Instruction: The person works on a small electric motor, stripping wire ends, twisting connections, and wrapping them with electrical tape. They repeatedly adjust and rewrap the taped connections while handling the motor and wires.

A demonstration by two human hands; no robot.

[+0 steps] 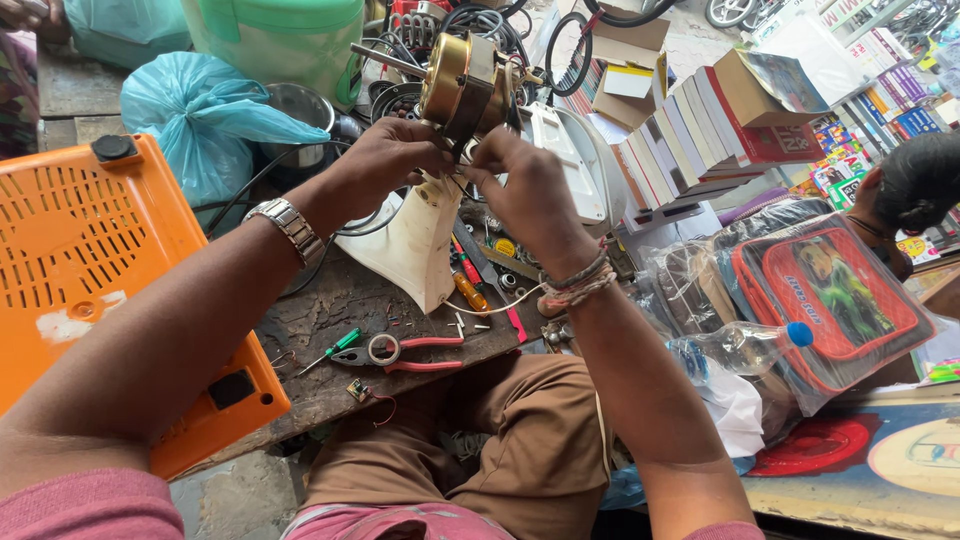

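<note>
A brass-coloured fan motor [462, 85] with a steel shaft sits on top of a cream plastic stand neck [418, 240] that rises from the worn workbench [330, 320]. My left hand [385, 160], with a metal watch at the wrist, grips the base of the motor from the left. From the right, my right hand [525, 185], thread bands on its wrist, pinches thin wires just under the motor. Both sets of fingertips meet at the joint between motor and neck, and the fingers hide the wires there.
Red-handled pliers [405, 353], a green screwdriver [335, 348] and an orange screwdriver [468, 290] lie on the bench. An orange plastic casing [90, 270] stands at left, stacked books [700, 130] at right, a wrapped red bag [830, 295], a water bottle [745, 345], a person's head [915, 180].
</note>
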